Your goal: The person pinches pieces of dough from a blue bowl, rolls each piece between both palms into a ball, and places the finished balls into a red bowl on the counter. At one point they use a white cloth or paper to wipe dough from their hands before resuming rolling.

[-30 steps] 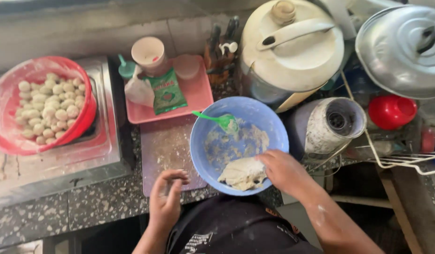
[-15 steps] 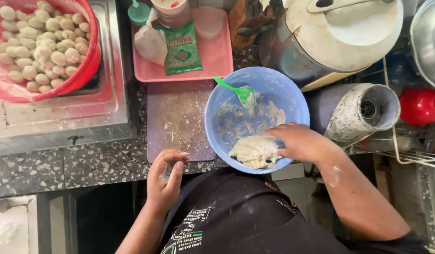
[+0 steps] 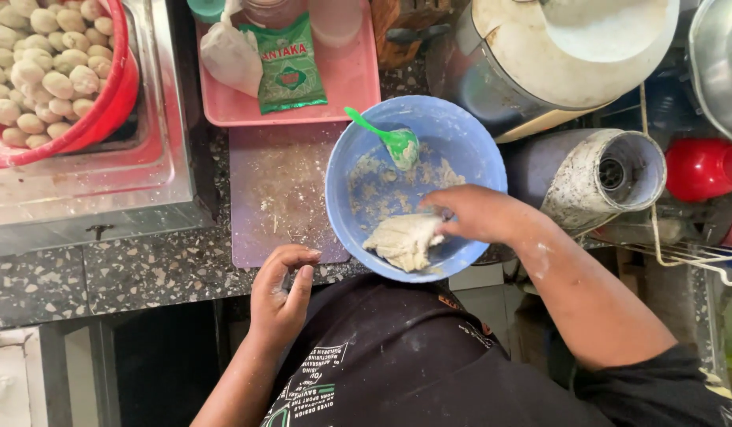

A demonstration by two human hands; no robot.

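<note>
A blue plastic bowl [image 3: 461, 134] stands at the counter's front edge, smeared with dough and holding a pale lump of dough [image 3: 401, 241] at its near side. A green spoon [image 3: 385, 138] leans in the bowl at the back. My right hand [image 3: 469, 213] reaches into the bowl with its fingers pressed on the dough lump. Left of the bowl, my left hand [image 3: 279, 296] hangs loosely curled at the counter edge, holding nothing, just below a floury pinkish cutting board [image 3: 283, 194].
A red basin of pale dough balls [image 3: 41, 71] sits on a steel tray at the left. Behind the board, a pink tray [image 3: 346, 83] carries a green packet, a white bag and cups. A large lidded pot [image 3: 571, 55], a grey cylinder [image 3: 595, 178] and a red object [image 3: 702, 168] crowd the right.
The view has tilted down and closer. My right hand has stayed on the dough in the bowl, working it slightly. My left hand has stayed at the counter edge.
</note>
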